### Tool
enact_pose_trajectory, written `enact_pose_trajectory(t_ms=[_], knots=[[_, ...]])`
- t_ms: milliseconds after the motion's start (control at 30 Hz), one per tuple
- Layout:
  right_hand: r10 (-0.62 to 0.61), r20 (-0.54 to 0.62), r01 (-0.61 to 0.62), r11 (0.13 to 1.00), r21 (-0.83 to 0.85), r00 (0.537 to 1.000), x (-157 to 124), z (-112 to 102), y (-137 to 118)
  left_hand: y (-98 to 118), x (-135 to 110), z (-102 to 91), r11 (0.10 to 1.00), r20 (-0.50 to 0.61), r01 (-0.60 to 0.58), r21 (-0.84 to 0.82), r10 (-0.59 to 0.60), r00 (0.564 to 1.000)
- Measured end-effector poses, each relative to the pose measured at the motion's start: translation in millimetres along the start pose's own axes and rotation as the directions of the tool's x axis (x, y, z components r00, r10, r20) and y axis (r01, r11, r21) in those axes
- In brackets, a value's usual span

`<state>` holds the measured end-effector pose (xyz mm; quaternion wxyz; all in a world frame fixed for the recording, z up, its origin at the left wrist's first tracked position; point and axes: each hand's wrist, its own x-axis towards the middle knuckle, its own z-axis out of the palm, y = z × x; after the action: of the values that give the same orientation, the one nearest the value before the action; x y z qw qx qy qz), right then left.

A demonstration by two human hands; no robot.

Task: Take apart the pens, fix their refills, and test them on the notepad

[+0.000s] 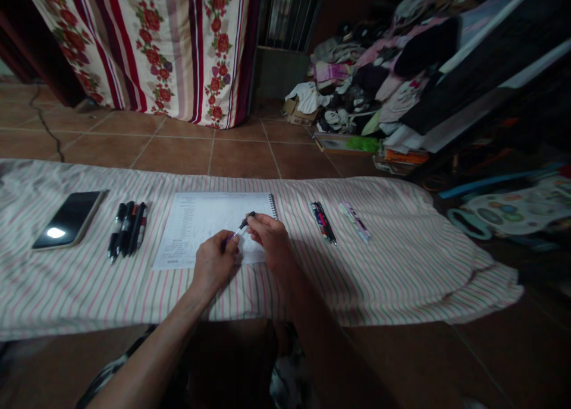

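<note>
Pen (243, 223), just one, is pinched by the left hand (216, 258) and the right hand (270, 238) above one spiral notebook (214, 214).

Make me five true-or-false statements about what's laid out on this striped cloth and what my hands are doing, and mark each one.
1. Your left hand and right hand both hold the pen over the notebook. True.
2. The phone lies to the right of the notebook. False: it lies to the left.
3. A bunch of pens lies between the phone and the notebook. True.
4. The spiral binding runs along the notebook's left edge. False: it is on the right edge.
5. The pale pens stand in a cup. False: they lie on the striped cloth.
</note>
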<state>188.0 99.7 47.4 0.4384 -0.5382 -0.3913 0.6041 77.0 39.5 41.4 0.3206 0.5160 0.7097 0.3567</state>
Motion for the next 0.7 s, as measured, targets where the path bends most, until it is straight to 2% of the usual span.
enact_pose_trajectory(t_ms=[467,700], knots=[[-0.028,-0.054,0.026,0.999,-0.031,0.998,2.6,-3.6,-2.3,-3.2,0.7,1.6,0.998,-0.004,0.007,-0.063,-0.008,1.000],[-0.023,-0.065,0.021,0.999,-0.031,0.998,4.2,-3.6,-0.6,-5.0,2.5,2.4,1.000,-0.014,0.020,-0.001,-0.020,1.000]])
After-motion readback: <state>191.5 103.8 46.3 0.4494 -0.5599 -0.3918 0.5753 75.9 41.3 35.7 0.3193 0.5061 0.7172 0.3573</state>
